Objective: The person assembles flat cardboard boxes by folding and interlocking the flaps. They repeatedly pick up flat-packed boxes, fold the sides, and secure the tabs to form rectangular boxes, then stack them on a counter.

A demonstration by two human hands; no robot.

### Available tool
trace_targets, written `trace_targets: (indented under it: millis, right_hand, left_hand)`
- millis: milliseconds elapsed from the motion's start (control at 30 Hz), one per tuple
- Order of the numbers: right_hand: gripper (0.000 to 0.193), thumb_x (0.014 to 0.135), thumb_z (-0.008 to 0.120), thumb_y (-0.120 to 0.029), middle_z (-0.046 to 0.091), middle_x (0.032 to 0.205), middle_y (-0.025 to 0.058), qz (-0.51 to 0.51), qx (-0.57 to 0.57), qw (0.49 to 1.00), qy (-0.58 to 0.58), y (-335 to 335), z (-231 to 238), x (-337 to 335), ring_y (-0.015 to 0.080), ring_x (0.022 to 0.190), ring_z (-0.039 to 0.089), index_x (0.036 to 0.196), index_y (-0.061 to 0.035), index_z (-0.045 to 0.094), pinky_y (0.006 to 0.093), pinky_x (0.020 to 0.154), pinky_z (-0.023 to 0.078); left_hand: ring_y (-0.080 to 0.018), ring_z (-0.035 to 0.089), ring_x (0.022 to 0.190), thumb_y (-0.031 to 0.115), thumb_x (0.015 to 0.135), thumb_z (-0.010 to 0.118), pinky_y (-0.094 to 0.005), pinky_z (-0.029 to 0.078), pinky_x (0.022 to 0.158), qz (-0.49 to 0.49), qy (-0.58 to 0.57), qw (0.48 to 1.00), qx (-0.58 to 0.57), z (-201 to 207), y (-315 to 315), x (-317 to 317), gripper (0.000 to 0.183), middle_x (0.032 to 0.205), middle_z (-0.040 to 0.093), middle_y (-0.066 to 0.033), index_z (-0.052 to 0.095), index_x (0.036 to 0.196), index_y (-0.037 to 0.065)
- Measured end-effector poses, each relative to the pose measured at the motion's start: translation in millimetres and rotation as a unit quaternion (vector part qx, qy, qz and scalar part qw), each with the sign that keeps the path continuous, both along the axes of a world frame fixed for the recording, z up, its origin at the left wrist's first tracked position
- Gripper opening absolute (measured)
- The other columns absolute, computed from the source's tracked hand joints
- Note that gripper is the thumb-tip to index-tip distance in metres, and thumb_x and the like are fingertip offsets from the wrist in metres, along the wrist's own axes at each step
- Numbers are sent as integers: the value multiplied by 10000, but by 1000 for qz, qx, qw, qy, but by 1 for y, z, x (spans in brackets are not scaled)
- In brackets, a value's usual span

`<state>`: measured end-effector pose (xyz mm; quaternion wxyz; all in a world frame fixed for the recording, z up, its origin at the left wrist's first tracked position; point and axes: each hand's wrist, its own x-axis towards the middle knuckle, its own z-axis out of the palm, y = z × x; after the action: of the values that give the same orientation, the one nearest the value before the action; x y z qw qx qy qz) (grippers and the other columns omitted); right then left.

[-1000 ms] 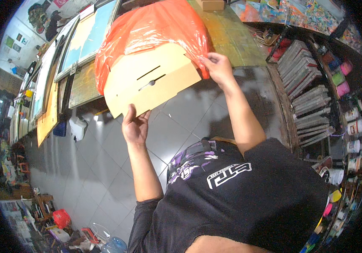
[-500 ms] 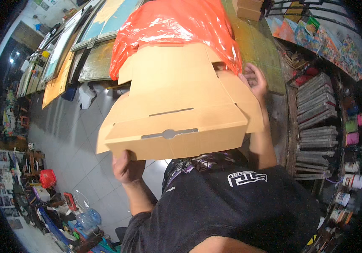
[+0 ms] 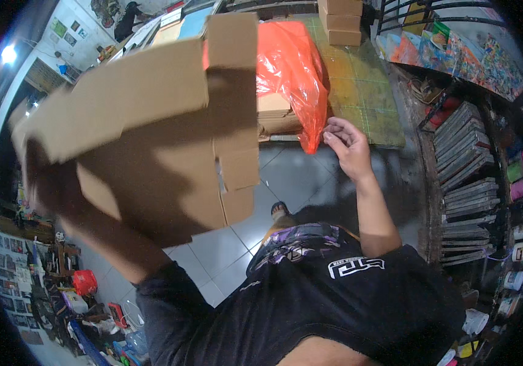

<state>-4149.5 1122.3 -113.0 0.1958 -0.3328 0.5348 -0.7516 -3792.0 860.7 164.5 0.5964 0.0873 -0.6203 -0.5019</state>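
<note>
My left hand (image 3: 54, 186) grips one end of a large flat-cut brown cardboard sheet (image 3: 157, 165), raised on the left. The sheet is tilted, with tabs and slots along its edges, and looks like an unfolded box. Shadow and blur partly hide the fingers of that hand. My right hand (image 3: 348, 149) is beside the hanging corner of a red-orange plastic bag (image 3: 295, 67), its fingers loosely bent and apart. Whether the fingertips touch the plastic is hard to tell. Out of the bag's near end sticks a stack of flat cardboard (image 3: 276, 116).
Small brown boxes (image 3: 342, 24) are piled at the back of the greenish table (image 3: 374, 110). A rack of grey slats (image 3: 465, 152) stands at the right, with jars (image 3: 520, 253) beyond it. Clutter, including a red container (image 3: 84, 282), lines the lower left over the tiled floor (image 3: 212, 268).
The cardboard sheet has come away from the bag and swung up to the left in my left hand. My right hand has left the sheet and is beside the bag's corner.
</note>
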Motion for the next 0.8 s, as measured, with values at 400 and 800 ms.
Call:
trace_targets:
  millis: [400, 800]
  right_hand:
    - [314, 879, 618, -77, 637, 993, 79, -201, 31, 979, 24, -28, 34, -30, 133, 843, 609, 1168, 26, 555, 253, 724, 492]
    - [242, 873, 634, -65, 639, 966, 51, -266, 71, 950, 145, -127, 43, -49, 123, 845, 599, 1098, 14, 595, 242, 766, 469]
  left_hand:
    - [-245, 513, 1176, 182, 945, 533, -407, 426, 982, -72, 201, 976, -31, 43, -86, -152, 390, 1251, 532, -184, 472, 1262, -37]
    - [-206, 593, 1035, 165, 914, 563, -356, 529, 719, -139, -105, 877, 447, -263, -81, -160, 384, 1144, 588, -101, 469, 1257, 20]
